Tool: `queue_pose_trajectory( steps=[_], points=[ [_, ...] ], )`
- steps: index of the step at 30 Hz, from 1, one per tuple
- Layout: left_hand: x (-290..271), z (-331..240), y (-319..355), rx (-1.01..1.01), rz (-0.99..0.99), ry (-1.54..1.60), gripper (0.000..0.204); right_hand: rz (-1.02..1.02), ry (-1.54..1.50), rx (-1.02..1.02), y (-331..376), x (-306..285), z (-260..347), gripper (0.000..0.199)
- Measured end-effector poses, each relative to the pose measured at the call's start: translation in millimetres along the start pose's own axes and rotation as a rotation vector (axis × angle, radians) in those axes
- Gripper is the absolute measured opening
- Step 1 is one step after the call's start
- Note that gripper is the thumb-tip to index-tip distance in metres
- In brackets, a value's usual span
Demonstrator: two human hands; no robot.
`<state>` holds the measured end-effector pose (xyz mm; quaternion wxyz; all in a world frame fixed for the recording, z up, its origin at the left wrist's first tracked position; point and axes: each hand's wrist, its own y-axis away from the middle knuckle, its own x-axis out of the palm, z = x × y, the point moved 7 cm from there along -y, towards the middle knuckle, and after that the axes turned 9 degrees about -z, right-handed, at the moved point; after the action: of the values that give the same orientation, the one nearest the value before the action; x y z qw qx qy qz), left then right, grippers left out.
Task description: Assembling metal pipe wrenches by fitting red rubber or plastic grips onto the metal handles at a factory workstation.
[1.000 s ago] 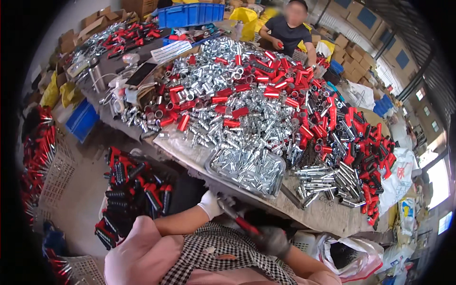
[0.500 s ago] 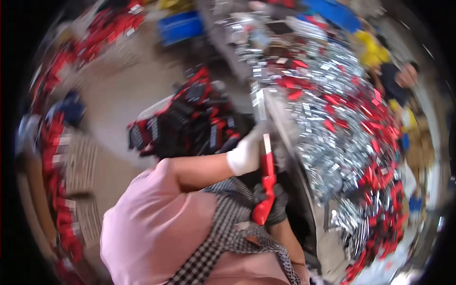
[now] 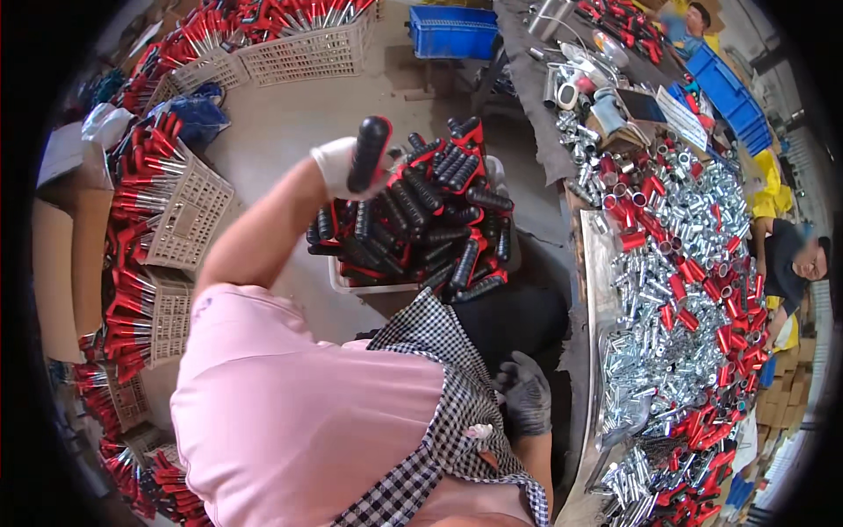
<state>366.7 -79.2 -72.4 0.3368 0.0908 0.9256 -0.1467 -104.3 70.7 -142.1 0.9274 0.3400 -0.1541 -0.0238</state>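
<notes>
Left hand [image 3: 336,167] has moved away from the right hand [image 3: 527,400] to the upper left of centre. It grasps a black-and-red handle [image 3: 369,154], which lies across the palm, black end toward the top of the frame, near the handle pile [image 3: 404,206] in the pale crate [image 3: 339,279]. Right hand, lower right of centre: released, fingers loosely bent.

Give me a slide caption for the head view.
White-gloved left grip holds a black-and-red handle by a heap of similar ones, grey-gloved right grip near the apron.
</notes>
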Motion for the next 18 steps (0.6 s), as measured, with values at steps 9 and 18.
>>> queue_pose_trajectory(
  steps=[9, 18],
  points=[
    [-28, 167, 31, -1.343, 0.271, 0.234, 0.019, -0.255, -0.039, 0.020, -25, -85, -45, 0.030],
    [44, 220, 18, -0.919, -0.263, 0.325, 0.024, -0.406, 0.159, 0.093, -58, -179, -149, 0.024]
  ],
)
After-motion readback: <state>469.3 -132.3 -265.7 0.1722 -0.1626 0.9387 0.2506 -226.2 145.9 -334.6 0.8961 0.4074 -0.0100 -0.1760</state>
